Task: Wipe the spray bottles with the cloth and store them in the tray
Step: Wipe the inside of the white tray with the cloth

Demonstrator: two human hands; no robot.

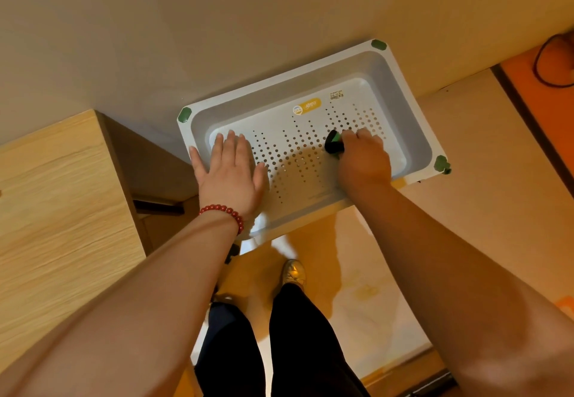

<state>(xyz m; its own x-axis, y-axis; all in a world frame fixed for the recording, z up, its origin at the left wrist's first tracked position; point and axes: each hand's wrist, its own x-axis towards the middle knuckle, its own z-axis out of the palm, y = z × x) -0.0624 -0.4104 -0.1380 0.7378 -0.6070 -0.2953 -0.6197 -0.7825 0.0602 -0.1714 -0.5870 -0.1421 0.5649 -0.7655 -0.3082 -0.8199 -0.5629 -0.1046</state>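
Observation:
A white tray (264, 104) with a perforated bottom and green corner pieces lies tilted in the middle of the view, seen from above. My left hand (231, 173), fingers straight, presses flat on the left part of the tray's bottom. Inside the tray's right half, my right hand (363, 160) grips a small black and green object (334, 143), which looks like the head of a spray bottle; the rest of it is hidden under the hand. No cloth is in view.
A light wooden cabinet (56, 225) stands at the left. Below the tray I see my legs in dark trousers (298, 334) on a cream and orange floor (372, 288). A black cable (542, 64) lies at the top right.

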